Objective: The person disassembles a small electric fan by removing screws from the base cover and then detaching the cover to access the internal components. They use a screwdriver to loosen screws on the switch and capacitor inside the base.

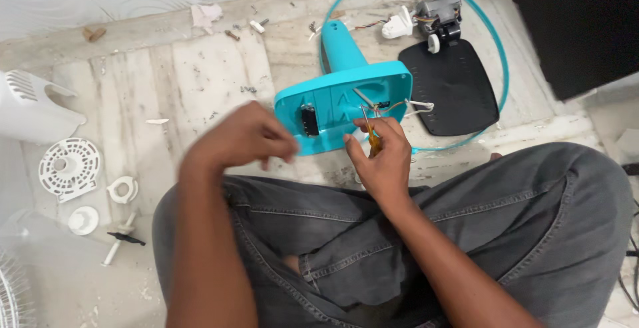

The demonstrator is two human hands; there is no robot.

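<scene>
Two hands work at the turquoise fan base (346, 102), which is tipped on edge on the floor against the knees — the right hand (381, 155) grips a screwdriver (370, 125) poked inside; the left hand (243, 135), blurred, has its fingers curled at the base's edge — whether it grasps anything, I cannot tell.

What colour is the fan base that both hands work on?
Turquoise, with a black part set in it; the fan base shows best in the head view.

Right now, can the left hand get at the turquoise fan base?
Probably yes: the left hand is already at the near edge of the turquoise fan base, with nothing between them. The right hand works on the other side.
</scene>
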